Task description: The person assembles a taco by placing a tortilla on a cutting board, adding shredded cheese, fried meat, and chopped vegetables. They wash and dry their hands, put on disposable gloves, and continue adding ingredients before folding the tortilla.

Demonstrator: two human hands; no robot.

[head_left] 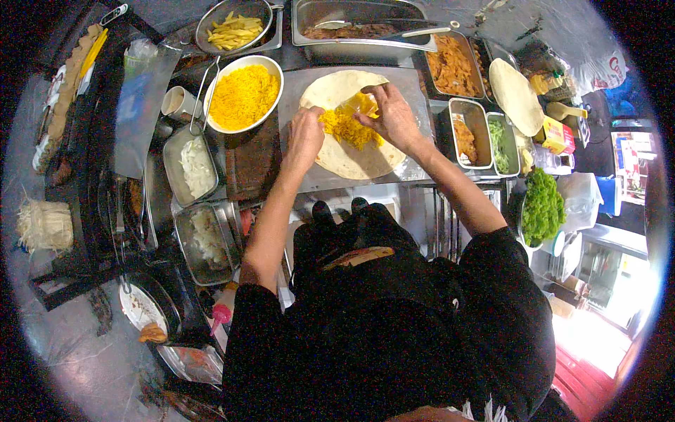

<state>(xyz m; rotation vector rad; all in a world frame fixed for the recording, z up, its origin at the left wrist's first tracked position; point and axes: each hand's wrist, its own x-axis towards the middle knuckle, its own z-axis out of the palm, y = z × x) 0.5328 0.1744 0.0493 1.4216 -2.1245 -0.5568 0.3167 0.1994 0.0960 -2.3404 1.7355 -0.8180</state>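
Note:
A large round flatbread (351, 158) lies flat on a metal work surface (295, 105). A strip of yellow rice (349, 128) runs across its middle. My left hand (306, 135) rests on the flatbread's left side, fingertips at the rice's edge. My right hand (390, 112) hovers over the rice with fingers curled, pinching a little yellow rice. A white oval bowl of yellow rice (243, 96) sits just left of the flatbread.
Metal trays of cooked meat (355, 32), orange filling (451, 67), fries (234, 29), chopped onion (197, 167) and greens (500, 144) ring the work surface. A stack of flatbreads (517, 95) and lettuce (543, 205) lie at right. A cup (177, 103) stands at left.

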